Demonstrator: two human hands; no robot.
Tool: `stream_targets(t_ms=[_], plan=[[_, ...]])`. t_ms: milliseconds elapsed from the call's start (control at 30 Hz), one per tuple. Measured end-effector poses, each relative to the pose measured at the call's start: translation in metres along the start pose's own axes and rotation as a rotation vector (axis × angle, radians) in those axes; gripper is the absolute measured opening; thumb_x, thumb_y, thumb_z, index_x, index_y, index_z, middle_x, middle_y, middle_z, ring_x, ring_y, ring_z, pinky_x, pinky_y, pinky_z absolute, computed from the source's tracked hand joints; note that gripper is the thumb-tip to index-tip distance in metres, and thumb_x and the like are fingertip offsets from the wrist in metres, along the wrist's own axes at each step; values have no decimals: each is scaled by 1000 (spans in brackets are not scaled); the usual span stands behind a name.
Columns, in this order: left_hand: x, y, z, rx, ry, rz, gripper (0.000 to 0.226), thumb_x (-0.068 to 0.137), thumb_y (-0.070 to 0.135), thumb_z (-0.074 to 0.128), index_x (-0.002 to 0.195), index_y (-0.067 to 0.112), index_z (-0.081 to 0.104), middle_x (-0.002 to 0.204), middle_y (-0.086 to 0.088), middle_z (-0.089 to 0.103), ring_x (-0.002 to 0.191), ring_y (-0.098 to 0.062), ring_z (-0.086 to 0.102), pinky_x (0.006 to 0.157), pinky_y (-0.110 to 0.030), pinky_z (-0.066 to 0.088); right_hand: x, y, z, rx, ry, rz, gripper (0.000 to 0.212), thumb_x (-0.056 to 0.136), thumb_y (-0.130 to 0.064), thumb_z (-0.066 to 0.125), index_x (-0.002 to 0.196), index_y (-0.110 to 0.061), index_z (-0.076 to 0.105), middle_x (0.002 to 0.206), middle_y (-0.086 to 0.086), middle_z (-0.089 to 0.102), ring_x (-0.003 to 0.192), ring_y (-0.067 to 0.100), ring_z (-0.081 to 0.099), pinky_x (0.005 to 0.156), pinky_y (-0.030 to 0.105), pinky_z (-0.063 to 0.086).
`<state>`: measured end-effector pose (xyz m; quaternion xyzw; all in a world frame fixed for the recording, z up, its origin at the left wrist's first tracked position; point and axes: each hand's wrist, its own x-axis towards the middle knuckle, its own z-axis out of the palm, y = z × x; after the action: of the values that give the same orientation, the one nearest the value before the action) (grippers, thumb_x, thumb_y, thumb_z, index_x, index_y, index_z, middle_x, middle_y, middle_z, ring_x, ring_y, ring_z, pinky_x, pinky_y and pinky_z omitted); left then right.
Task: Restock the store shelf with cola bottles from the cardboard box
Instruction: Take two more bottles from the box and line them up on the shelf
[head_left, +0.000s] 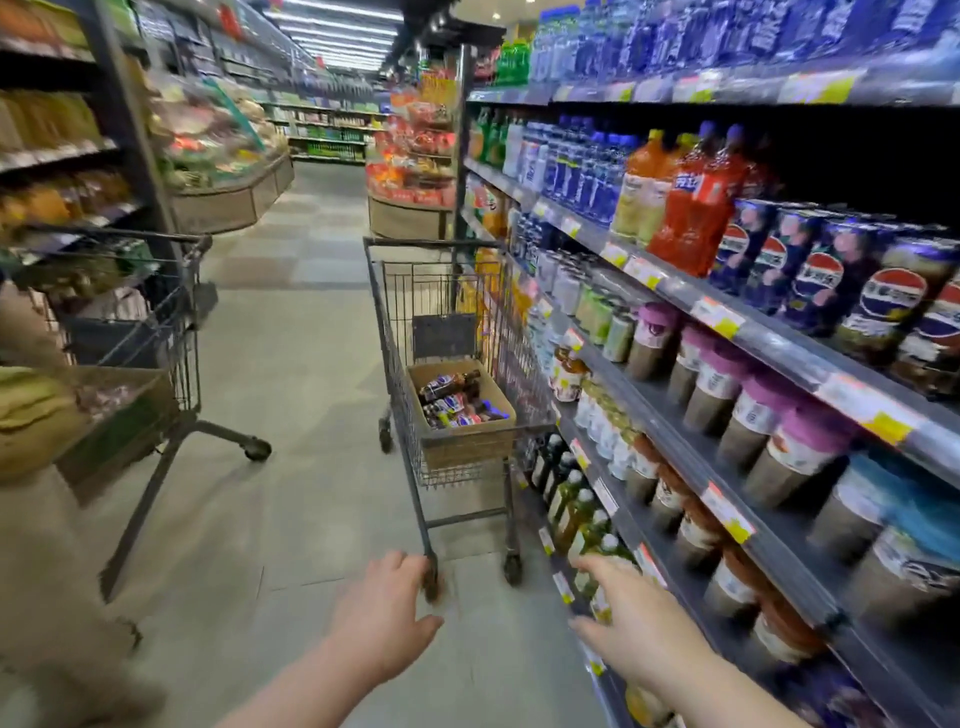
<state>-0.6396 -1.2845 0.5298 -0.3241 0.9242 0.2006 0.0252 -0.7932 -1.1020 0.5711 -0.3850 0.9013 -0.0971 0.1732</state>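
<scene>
Grey metal shelf (680, 291) fills the right side: several tiers packed with drinks, yellow price tags (719, 317) along the edges. Upper tier, far right: a row of shelf cola (831, 291) with blue labels and a red-white-blue logo, upright and touching each other. Just left of it are orange and red bottles (685, 208). Dark space above the cola row. Next tier down holds purple-capped bottles (727, 384). Low tier has green bottles (569, 512), blurred.

Floor (291, 374) is pale tile, aisle runs straight ahead.

Cart (395, 332) stands mid-aisle, just beside the shelf, wire basket, wheels on the floor. Second cart (171, 332) is at left, near the opposite shelving, with a dark load I can't identify. Person in beige (47, 571) at the left edge, blurred.

Box (467, 441) is cardboard, open top, and sits in the cart's basket at the near end. Cola bottles (457, 402) lie on their sides in the box, loosely piled, labels up. Count not clear.

Left hand (384, 618) is low centre, fingers spread and relaxed, holding nothing. It overlaps the cart's near-left wheel in view; can't tell if it touches. Right hand (634, 623) is also spread and empty, out in front of the green bottles; contact unclear. Both hands are well short of the box.
</scene>
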Motion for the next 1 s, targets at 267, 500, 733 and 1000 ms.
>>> stream_targets(t_ms=[267, 500, 733, 1000], plan=[[115, -48, -30, 3, -42, -16, 56, 84, 45, 55, 132, 24, 36, 134, 0, 44, 123, -23, 44, 100, -34, 40, 130, -41, -2, 40, -26, 32, 53, 82, -39, 59, 132, -31, 41, 138, -6, 46, 123, 17, 50, 99, 30, 41], [249, -75, -54, 77, -32, -26, 55, 85, 45, 51, 133, 25, 34, 137, 3, 42, 126, -20, 41, 97, -31, 38, 282, -48, -6, 65, -57, 22, 53, 82, -40, 59, 131, -29, 41, 134, -5, 48, 121, 18, 51, 98, 33, 43], [410, -78, -90, 133, -123, -6, 56, 85, 45, 51, 134, 26, 33, 136, 3, 42, 125, -18, 42, 101, -29, 37, 446, -43, -44, 121, -101, 37, 55, 85, -40, 57, 135, -29, 38, 139, -7, 44, 124, 17, 48, 102, 32, 41], [546, -75, -97, 233, -194, 74, 57, 82, 47, 53, 132, 24, 37, 128, 1, 45, 120, -20, 45, 99, -31, 40, 556, -22, -71, 172, -159, 156, 44, 84, -38, 59, 125, -27, 45, 128, -5, 51, 113, 16, 55, 96, 32, 46]])
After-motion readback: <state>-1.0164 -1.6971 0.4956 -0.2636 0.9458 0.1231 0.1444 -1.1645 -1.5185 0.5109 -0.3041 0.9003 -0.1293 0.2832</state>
